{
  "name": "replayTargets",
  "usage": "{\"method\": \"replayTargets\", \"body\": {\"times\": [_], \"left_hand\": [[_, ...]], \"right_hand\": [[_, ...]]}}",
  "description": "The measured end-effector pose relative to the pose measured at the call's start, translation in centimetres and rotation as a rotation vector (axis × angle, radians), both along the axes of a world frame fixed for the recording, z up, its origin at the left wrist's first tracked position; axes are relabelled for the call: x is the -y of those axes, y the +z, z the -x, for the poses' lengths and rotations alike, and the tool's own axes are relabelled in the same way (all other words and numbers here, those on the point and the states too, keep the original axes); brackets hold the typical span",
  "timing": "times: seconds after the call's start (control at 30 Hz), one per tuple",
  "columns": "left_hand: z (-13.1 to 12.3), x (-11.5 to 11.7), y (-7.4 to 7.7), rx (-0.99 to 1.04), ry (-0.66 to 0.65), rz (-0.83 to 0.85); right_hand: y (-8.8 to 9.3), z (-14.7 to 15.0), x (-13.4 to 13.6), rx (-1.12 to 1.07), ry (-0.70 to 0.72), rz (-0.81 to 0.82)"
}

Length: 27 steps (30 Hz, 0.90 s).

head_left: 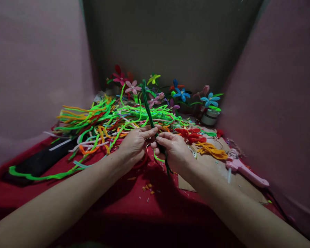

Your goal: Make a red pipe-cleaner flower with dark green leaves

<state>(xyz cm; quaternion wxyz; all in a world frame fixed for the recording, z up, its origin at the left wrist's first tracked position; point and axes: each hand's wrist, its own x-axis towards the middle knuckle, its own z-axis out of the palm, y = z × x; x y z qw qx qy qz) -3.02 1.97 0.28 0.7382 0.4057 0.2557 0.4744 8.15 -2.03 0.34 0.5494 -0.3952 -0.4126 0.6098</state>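
Dark green pipe cleaners (147,106) stand nearly upright, bunched together and leaning slightly left, with loose ends hanging below my hands. My left hand (135,143) pinches the bunch about halfway down between thumb and fingers. Just beneath and to the right, my right hand (172,146) is closed around the lower part. The two hands almost touch. Behind them spreads a heap of bright green pipe cleaners (155,115) mixed with orange, white and red ones. Parts of the bunch inside my fingers are hidden.
Pipe-cleaner flowers, among them a blue one (210,100), stand along the back near a small jar (209,117). To the right, a pink glue gun (248,170) and orange pipe cleaners (212,150) lie on cardboard (222,172). A black object (41,158) rests on the red cloth (134,203) at left.
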Motion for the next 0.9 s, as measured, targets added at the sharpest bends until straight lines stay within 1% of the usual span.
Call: {"method": "replayTargets", "body": {"times": [0.1,0.27,0.37,0.47,0.57,0.67,0.8,0.9], "left_hand": [[-0.2,0.1,0.1,-0.017,0.087,-0.035],[-0.5,0.1,0.1,0.002,0.146,-0.079],[-0.6,0.1,-0.2,-0.011,0.138,-0.098],[-0.7,0.2,-0.6,-0.033,0.145,-0.076],[-0.9,0.2,-0.8,-0.062,0.161,-0.046],[-1.0,0.0,-1.0,-0.076,0.137,-0.007],[-1.0,-0.2,-1.1,-0.042,0.104,-0.016],[-1.1,-0.2,-1.2,-0.048,0.097,-0.049]], "right_hand": [[0.0,-0.2,0.0,0.054,-0.023,-0.013],[0.0,-0.9,-0.1,0.126,-0.061,-0.048],[0.1,-1.5,-0.1,0.173,-0.045,-0.081],[0.1,-2.1,-0.1,0.234,-0.059,-0.11],[-0.4,-2.6,-0.2,0.305,-0.102,-0.156],[-1.0,-2.9,-0.2,0.349,-0.13,-0.205],[-1.5,-3.0,-0.3,0.342,-0.131,-0.222],[-1.4,-3.0,-0.2,0.262,-0.122,-0.205]]}}
